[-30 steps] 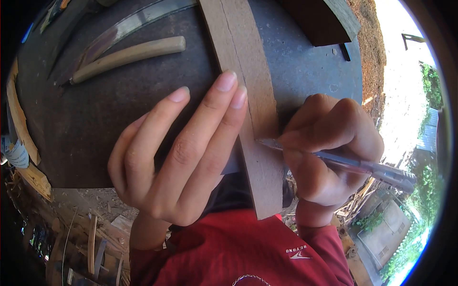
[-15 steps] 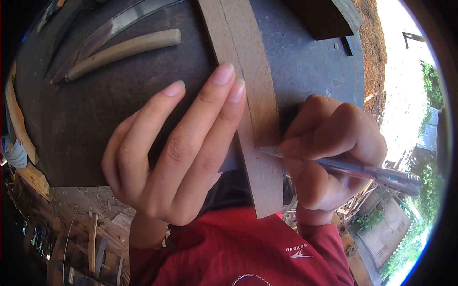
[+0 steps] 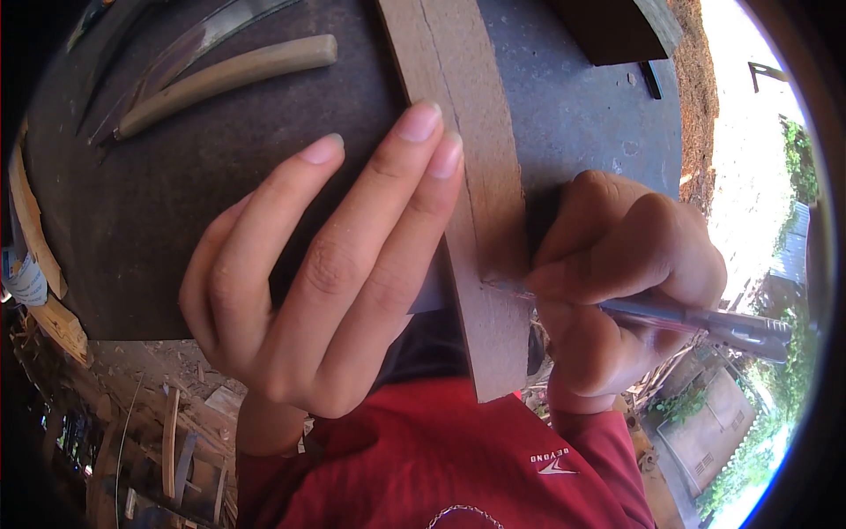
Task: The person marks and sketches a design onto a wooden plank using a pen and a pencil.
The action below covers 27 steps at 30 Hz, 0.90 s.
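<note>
A long flat wooden strip (image 3: 480, 141) lies across the dark table, its near end reaching past the table edge toward the red shirt. A thin dark line runs along its face. My left hand (image 3: 322, 264) has its fingers spread, with two fingertips resting on the strip's left edge; its thumb is hidden. Closed round a pen (image 3: 705, 322), my right hand (image 3: 630, 282) sits at the strip's right edge, and the pen's tip touches the wood near a short line across it.
A curved wooden handle (image 3: 229, 84) with a blade lies on the table (image 3: 115, 256) at the upper left, beside other curved blades. A dark wooden block (image 3: 612, 31) stands at the upper right. Wood scraps (image 3: 167, 441) cover the ground below.
The strip and table appear shifted slightly right in the view. The pen's tip is still on the strip, a little lower in the view, and both hands keep nearly the same pose.
</note>
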Available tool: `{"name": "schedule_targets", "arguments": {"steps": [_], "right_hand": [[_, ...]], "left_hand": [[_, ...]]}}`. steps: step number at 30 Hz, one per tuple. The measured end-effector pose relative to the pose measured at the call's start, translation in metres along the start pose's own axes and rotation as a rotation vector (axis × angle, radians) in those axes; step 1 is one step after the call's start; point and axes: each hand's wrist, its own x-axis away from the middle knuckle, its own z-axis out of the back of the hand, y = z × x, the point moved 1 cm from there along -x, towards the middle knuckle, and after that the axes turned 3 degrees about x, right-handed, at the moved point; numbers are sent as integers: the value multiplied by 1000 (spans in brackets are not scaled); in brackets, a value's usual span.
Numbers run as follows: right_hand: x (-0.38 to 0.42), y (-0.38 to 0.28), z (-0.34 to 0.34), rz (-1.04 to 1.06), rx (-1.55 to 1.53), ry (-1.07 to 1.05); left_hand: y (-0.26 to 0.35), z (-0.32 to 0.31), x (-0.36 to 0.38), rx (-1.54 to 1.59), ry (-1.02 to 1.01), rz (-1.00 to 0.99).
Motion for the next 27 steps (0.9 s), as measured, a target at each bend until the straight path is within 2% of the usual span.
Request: {"name": "schedule_targets", "arguments": {"steps": [27], "right_hand": [[6,-1,-1,-22,-25,13]], "left_hand": [[7,-1,-1,23,25,59]]}}
